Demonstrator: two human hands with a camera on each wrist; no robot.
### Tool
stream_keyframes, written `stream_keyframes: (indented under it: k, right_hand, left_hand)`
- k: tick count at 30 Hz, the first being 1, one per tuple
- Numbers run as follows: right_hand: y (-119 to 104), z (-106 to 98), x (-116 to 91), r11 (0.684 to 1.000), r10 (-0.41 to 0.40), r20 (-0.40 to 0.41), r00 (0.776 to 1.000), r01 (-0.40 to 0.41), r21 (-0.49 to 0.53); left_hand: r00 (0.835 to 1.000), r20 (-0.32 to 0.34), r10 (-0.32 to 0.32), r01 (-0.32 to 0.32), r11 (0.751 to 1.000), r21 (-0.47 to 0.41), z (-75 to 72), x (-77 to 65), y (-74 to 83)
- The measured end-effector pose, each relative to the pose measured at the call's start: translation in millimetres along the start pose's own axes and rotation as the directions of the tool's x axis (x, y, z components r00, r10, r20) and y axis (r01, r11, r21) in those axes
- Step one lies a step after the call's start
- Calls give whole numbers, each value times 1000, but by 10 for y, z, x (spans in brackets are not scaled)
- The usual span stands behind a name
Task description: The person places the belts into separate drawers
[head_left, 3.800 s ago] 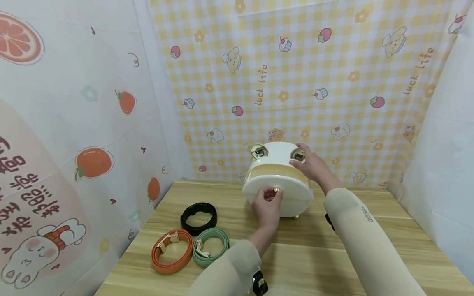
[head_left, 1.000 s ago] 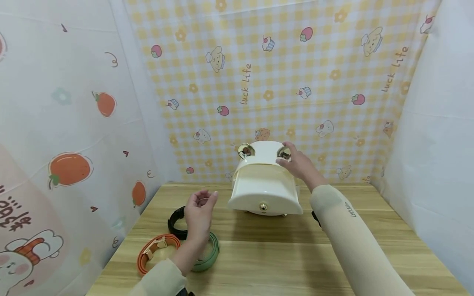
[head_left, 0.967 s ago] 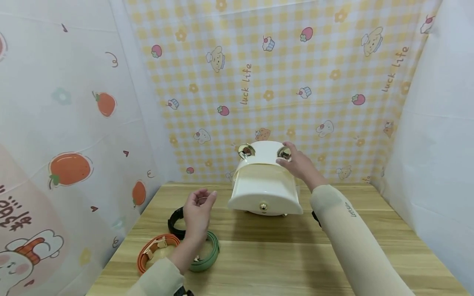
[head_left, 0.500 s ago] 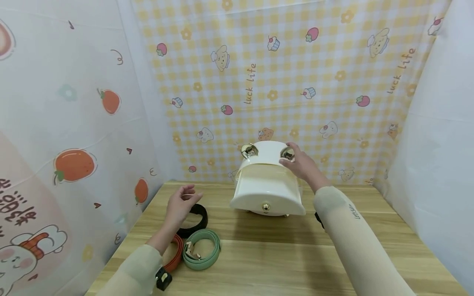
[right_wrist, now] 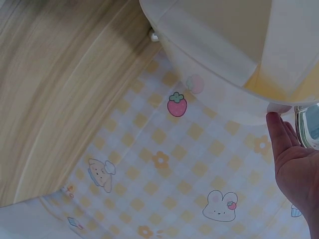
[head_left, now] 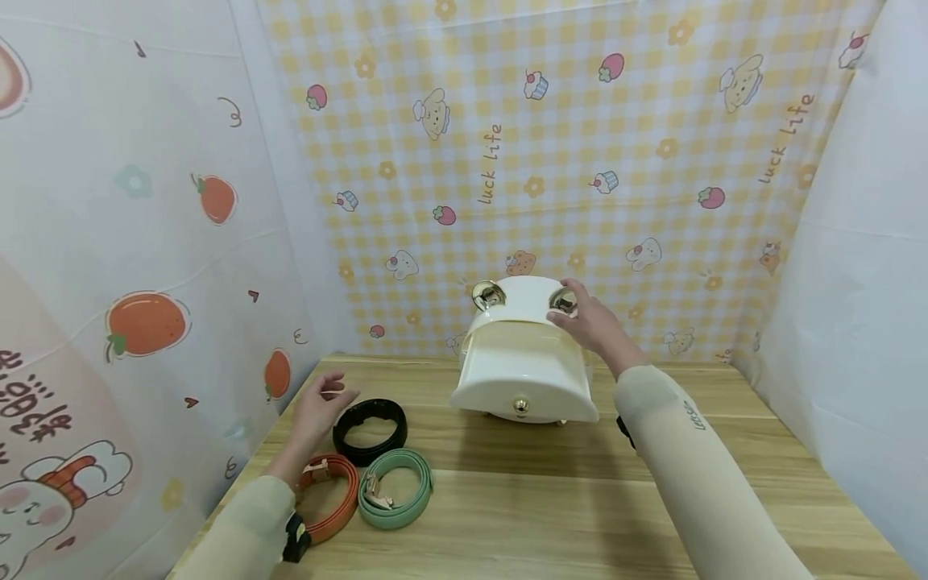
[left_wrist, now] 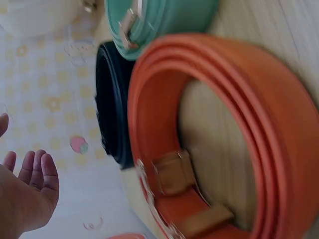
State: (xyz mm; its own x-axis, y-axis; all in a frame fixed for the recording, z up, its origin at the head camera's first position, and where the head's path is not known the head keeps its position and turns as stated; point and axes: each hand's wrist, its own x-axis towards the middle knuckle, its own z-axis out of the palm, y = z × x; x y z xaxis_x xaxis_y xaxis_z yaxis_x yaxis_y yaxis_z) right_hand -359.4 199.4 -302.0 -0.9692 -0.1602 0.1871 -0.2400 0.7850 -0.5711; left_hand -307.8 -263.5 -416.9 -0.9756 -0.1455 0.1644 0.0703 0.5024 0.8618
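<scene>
A glossy white box (head_left: 525,372) with two round gold ears stands on the table in the head view. Its front door hangs tipped outward, with a gold knob (head_left: 520,405) on it. My right hand (head_left: 593,324) holds the box at its right gold ear (head_left: 562,300), thumb in front. My left hand (head_left: 319,407) hovers above the coiled orange belt (head_left: 351,501), left of the coiled black belt (head_left: 400,427); its fingers hang loosely bent around nothing. In the left wrist view, the orange belt (left_wrist: 284,99) lies close to the camera, apart from the hand (left_wrist: 30,191).
A coiled green belt (head_left: 424,491) with a gold buckle lies right of the orange one. The wood-grain table (head_left: 522,515) meets a yellow-checked cloth (head_left: 551,217) behind. White cloths (head_left: 863,322) rise at both sides.
The left hand has left the knob and moved left past the black belt to above the orange one. The box's front has swung outward. The right hand stays at the gold ear.
</scene>
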Motion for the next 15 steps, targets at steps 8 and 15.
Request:
stream_keyframes:
  k: [8,15]
  right_hand:
    - [2,7,-2,1000,-2,-14,1000,2,7]
    - [-1,5,-5,1000,8,-11,1000,-8,4]
  left_hand:
    - [999,32,-3,0,997,83,-182,-11,-259]
    - [989,148,-9,-6,995,102,-380,-88,-463]
